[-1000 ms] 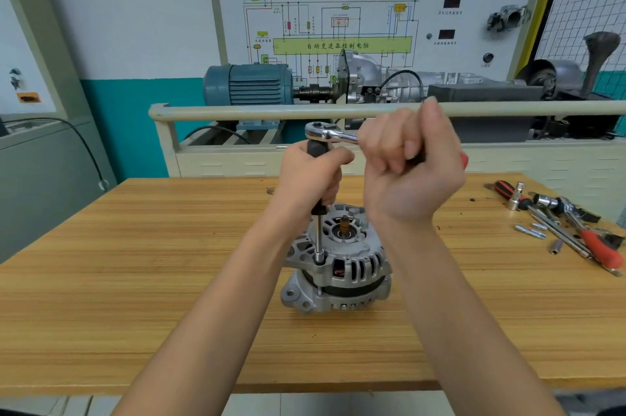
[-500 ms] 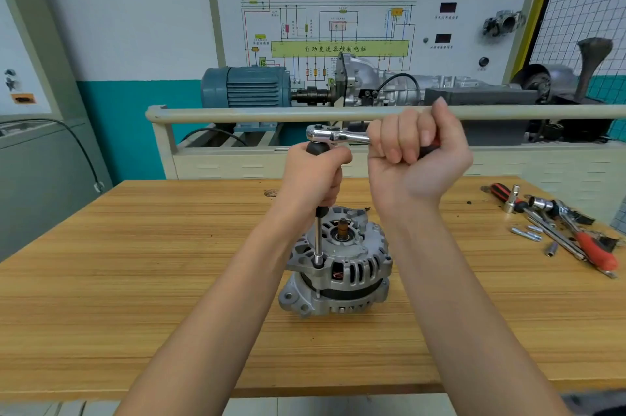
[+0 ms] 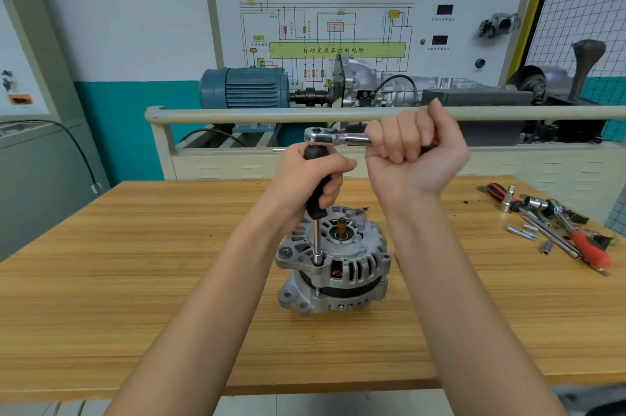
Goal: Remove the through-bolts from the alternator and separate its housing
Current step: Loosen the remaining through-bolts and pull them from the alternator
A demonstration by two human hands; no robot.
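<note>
Over the alternator (image 3: 333, 259), both hands — left hand (image 3: 313, 178), right hand (image 3: 415, 153) — gripping ratchet (image 3: 335, 137)

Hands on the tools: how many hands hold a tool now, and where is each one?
2. The left hand grips the black handle of the upright extension above the alternator. The right hand grips the ratchet handle, out to the right.

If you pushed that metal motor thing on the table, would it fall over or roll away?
The alternator probably wouldn't roll: it stands on its flat end on the wooden table. It looks like solid cast metal, so likely heavy for its size. Being wide and squat, it would more likely slide than tip.
</note>
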